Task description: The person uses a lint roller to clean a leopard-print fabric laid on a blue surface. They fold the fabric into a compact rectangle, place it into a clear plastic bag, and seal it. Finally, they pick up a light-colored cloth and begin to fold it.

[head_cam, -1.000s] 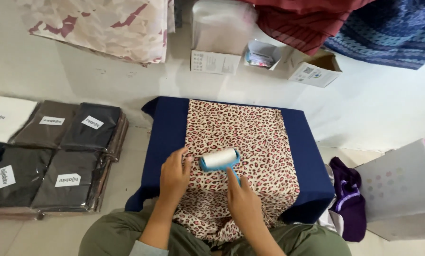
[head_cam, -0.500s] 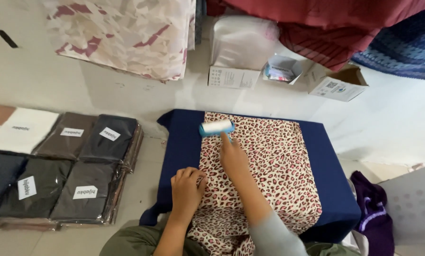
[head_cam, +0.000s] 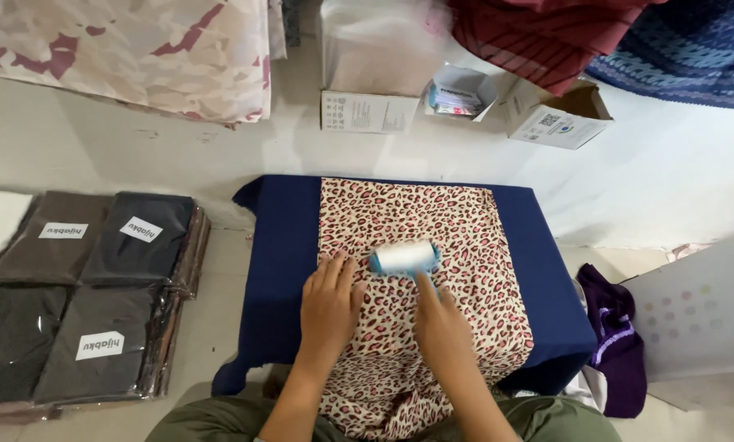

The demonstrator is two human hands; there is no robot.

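Lint roller (head_cam: 404,257) light, gripped by handle in right hand (head_cam: 442,323), fingers closed; left hand (head_cam: 330,303) flat, fingers spread, pinning soft leopard-print cloth (head_cam: 420,221)

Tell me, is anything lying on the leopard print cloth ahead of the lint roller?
Nothing visible. The lint roller, held by the right hand, has only bare leopard print cloth beyond it. The left hand presses the cloth beside it.

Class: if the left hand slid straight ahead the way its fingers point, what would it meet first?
Probably only more leopard-print fabric; the left hand points past the white lint roller, just right of its line.
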